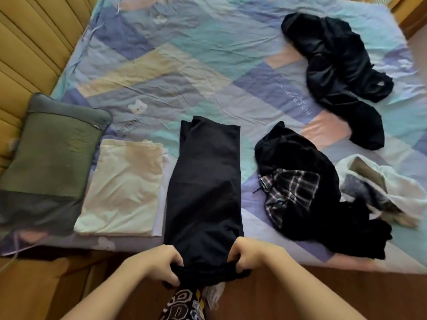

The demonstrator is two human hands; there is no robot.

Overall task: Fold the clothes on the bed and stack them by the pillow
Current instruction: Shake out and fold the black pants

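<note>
Both forearms reaching forward, left hand [161,264] and right hand [251,252] fingers curled, gripping black garment [203,181] hem

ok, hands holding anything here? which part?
Both hands, left and right, grip the long black garment by its bunched near end at the bed edge.

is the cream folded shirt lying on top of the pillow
No, the cream shirt lies flat on the bed sheet beside the pillow, not on it.
</note>
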